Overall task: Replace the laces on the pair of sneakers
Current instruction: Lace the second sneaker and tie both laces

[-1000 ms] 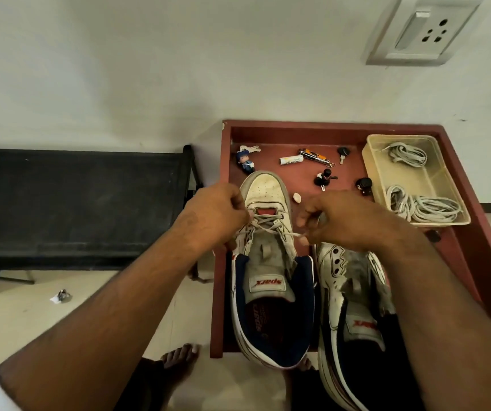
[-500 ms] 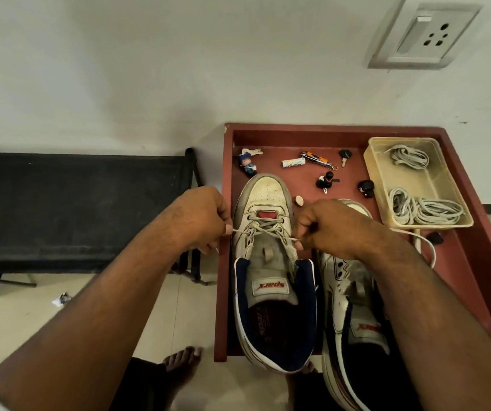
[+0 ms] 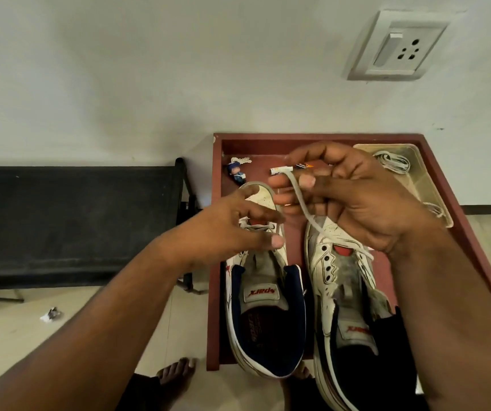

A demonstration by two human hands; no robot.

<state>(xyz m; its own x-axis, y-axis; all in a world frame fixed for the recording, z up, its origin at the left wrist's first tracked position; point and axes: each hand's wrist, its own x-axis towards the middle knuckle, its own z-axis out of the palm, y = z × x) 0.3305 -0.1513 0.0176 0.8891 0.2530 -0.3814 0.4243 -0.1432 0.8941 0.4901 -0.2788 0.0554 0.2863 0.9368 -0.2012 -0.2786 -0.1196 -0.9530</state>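
Two white sneakers with navy lining stand side by side on a dark red table (image 3: 217, 262), toes toward the wall. The left sneaker (image 3: 265, 307) has a lace through its lowest eyelets only. The right sneaker (image 3: 348, 292) shows bare eyelets. My right hand (image 3: 353, 200) is raised above the shoes and pinches a white lace (image 3: 306, 212) between thumb and fingers; the lace trails down across the right sneaker's toe. My left hand (image 3: 235, 229) hovers over the left sneaker's front with fingers loosely spread and holds nothing.
A beige tray (image 3: 425, 179) with coiled white laces sits at the table's back right. A small blue figurine (image 3: 236, 172) and other small items lie at the back. A black bench (image 3: 72, 218) stands left. A wall socket (image 3: 398, 46) is above. Bare feet show below.
My right hand rose from the left sneaker's eyelets, drawing the lace up with it. My left hand let go of the lace end and opened over the shoe.
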